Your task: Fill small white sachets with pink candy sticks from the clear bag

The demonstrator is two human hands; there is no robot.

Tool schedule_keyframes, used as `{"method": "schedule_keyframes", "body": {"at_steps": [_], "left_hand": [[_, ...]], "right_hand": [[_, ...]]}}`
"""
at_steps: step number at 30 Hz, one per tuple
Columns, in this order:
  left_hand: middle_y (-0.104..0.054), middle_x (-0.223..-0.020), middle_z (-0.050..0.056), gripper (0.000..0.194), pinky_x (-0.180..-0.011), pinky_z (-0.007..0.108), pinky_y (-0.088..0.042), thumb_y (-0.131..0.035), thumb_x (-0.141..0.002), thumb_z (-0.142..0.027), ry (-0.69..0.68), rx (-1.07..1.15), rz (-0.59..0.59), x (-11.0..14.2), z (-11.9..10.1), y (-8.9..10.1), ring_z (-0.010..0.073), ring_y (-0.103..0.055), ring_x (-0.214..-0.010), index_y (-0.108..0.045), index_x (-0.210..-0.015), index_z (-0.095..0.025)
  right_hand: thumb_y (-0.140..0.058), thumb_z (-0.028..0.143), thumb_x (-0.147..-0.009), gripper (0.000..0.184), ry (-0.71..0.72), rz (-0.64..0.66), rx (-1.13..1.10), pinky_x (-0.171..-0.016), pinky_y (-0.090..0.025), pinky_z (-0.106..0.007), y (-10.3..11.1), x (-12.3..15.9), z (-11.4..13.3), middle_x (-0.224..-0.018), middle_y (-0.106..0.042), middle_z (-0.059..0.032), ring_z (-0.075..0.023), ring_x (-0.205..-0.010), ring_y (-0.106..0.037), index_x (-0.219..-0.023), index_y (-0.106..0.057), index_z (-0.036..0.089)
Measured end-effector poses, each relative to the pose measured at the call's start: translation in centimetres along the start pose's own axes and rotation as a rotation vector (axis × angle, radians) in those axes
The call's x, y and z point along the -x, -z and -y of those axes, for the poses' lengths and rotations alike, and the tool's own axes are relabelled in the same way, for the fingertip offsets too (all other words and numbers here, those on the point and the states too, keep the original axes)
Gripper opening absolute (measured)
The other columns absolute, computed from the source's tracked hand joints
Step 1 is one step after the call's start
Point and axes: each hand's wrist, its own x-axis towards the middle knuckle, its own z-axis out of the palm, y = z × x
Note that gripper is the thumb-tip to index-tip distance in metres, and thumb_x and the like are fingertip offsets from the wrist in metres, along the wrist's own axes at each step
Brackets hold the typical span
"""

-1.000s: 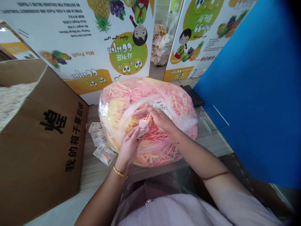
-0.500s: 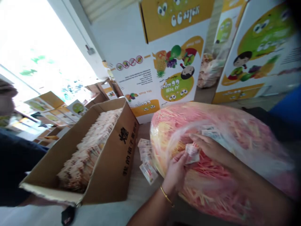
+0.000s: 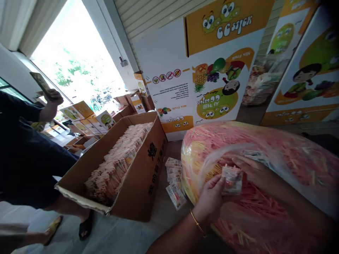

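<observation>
My left hand point(image 3: 213, 195), with a gold bangle at the wrist, pinches a small clear printed packet point(image 3: 232, 180) between thumb and fingers. Thin pink sticks poke from the packet's upper edge. My right hand point(image 3: 254, 173) is beside it, fingers stretched out and close together; its thumb side is hidden. Both hands are over the mouth of a large clear plastic bag point(image 3: 212, 135) full of thin pink and yellow candy sticks point(image 3: 265, 206). More flat packets point(image 3: 255, 155) lie in the bag behind my right hand.
Several filled packets point(image 3: 176, 194) lie left of the bag. Beyond them stands an open brown carton point(image 3: 156, 176) densely filled with packets point(image 3: 119, 160). A printed white carton point(image 3: 172, 88) stands behind. At left, a person in dark clothes point(image 3: 29, 151) raises an object.
My view has swung left and up, bringing the brown carton and the other person into sight. My left hand keeps the packet; my right hand stays beside it.
</observation>
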Motion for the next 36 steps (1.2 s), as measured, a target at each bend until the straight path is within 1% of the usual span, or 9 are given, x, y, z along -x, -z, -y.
{"method": "schedule_keyframes", "body": {"at_steps": [5,9,14,18,21,24,27,32,36], "left_hand": [[-0.075,-0.109,0.012,0.054,-0.093,0.042,-0.057,-0.090,-0.067,-0.056,0.039,-0.032,0.047,0.1,0.2,0.1,0.0284,-0.070,-0.104,-0.079,-0.104,-0.018],[-0.076,-0.105,0.011,0.042,-0.099,0.041,-0.055,-0.088,-0.074,-0.049,0.074,-0.022,0.046,0.4,0.1,0.2,0.0260,-0.071,-0.103,-0.077,-0.097,-0.016],[-0.075,-0.118,0.008,0.036,-0.102,0.046,-0.057,-0.084,-0.082,-0.036,0.097,0.123,0.025,0.0,-0.5,0.4,0.0254,-0.071,-0.111,-0.072,-0.112,-0.022],[-0.074,-0.123,0.007,0.037,-0.105,0.044,-0.055,-0.084,-0.081,-0.028,0.072,0.086,0.080,-0.1,-0.6,0.3,0.0237,-0.070,-0.113,-0.074,-0.116,-0.021],[-0.074,-0.123,0.008,0.040,-0.103,0.042,-0.055,-0.086,-0.078,-0.027,0.035,0.019,0.089,-0.3,-0.5,0.4,0.0232,-0.070,-0.110,-0.075,-0.116,-0.020],[-0.076,-0.114,0.007,0.039,-0.102,0.039,-0.054,-0.089,-0.074,-0.026,0.009,-0.033,0.075,-0.5,-0.4,0.7,0.0218,-0.070,-0.105,-0.078,-0.111,-0.019],[-0.077,-0.111,0.008,0.034,-0.104,0.040,-0.052,-0.088,-0.075,-0.030,0.004,-0.055,0.074,-0.5,-0.4,0.9,0.0232,-0.070,-0.106,-0.079,-0.105,-0.017],[-0.075,-0.122,0.009,0.037,-0.103,0.043,-0.055,-0.087,-0.076,-0.028,0.035,-0.003,0.084,-0.2,-0.3,0.8,0.0255,-0.068,-0.113,-0.078,-0.111,-0.018],[-0.074,-0.125,0.009,0.036,-0.105,0.042,-0.055,-0.084,-0.081,-0.027,0.042,0.002,0.088,0.0,-0.4,0.8,0.0243,-0.068,-0.115,-0.076,-0.115,-0.019]], "right_hand": [[-0.044,0.074,-0.094,0.061,-0.015,0.227,-0.032,-0.120,-0.042,-0.052,0.0,0.8,0.4,-0.136,-0.070,-0.0153,-0.0360,-0.133,-0.062,-0.119,-0.080,0.031],[-0.046,0.074,-0.095,0.065,0.033,0.111,-0.081,-0.126,-0.031,-0.052,-0.2,0.9,1.1,-0.147,-0.064,-0.0105,-0.0314,-0.145,-0.051,-0.128,-0.073,0.027],[-0.047,0.065,-0.100,0.054,0.061,0.063,-0.210,-0.110,-0.050,-0.043,0.6,0.5,0.8,-0.136,-0.069,-0.0100,-0.0250,-0.124,-0.066,-0.125,-0.070,0.023],[-0.061,0.045,-0.095,0.033,0.025,0.190,-0.087,-0.106,-0.050,-0.041,0.8,0.9,1.1,-0.119,-0.074,-0.0074,-0.0237,-0.113,-0.068,-0.113,-0.073,0.020],[-0.057,0.029,-0.094,0.034,0.046,0.132,-0.111,-0.111,-0.046,-0.039,0.7,1.2,1.4,-0.132,-0.070,-0.0060,-0.0216,-0.124,-0.064,-0.126,-0.069,0.023],[-0.053,0.032,-0.098,0.038,0.113,0.127,-0.130,-0.116,-0.041,-0.039,0.8,1.3,1.7,-0.142,-0.065,-0.0046,-0.0202,-0.135,-0.057,-0.134,-0.065,0.027],[-0.057,0.037,-0.099,0.031,0.110,0.208,-0.038,-0.112,-0.045,-0.040,0.9,1.2,2.0,-0.129,-0.072,-0.0054,-0.0217,-0.125,-0.064,-0.121,-0.072,0.024],[-0.054,0.041,-0.100,0.034,0.101,0.048,-0.108,-0.111,-0.046,-0.040,0.7,1.1,1.9,-0.133,-0.070,-0.0073,-0.0221,-0.127,-0.062,-0.125,-0.069,0.023],[-0.062,0.039,-0.095,0.034,0.039,0.211,-0.091,-0.102,-0.051,-0.038,0.5,1.3,1.5,-0.121,-0.073,-0.0063,-0.0216,-0.112,-0.067,-0.122,-0.069,0.022]]}}
